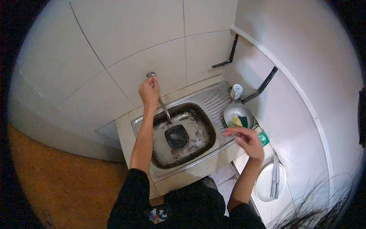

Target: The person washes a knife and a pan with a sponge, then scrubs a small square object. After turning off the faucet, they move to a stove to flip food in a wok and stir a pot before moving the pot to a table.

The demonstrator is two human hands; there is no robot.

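My left hand (148, 92) is closed around the tap (151, 74) on the tiled wall, fingers pinched at its top. The tap's spout (164, 108) points down over the metal sink (212, 131). Inside the basin lies a dark square dish (176, 136), with what looks like a spoon or short handle (192, 141) beside it. My right hand (248, 140) hovers at the sink's right edge, holding nothing, its fingers stretched out. Just beyond it is a metal pan (230, 110) with a yellow and green sponge (240, 121) in it.
A white mug (236, 90) stands at the back of the ridged drainboard (213, 97). A green packet (263, 139) lies right of my right hand. Nearer me is a white plate (264, 187) with knives (275, 181) across it. Black brackets (263, 86) jut from the right wall.
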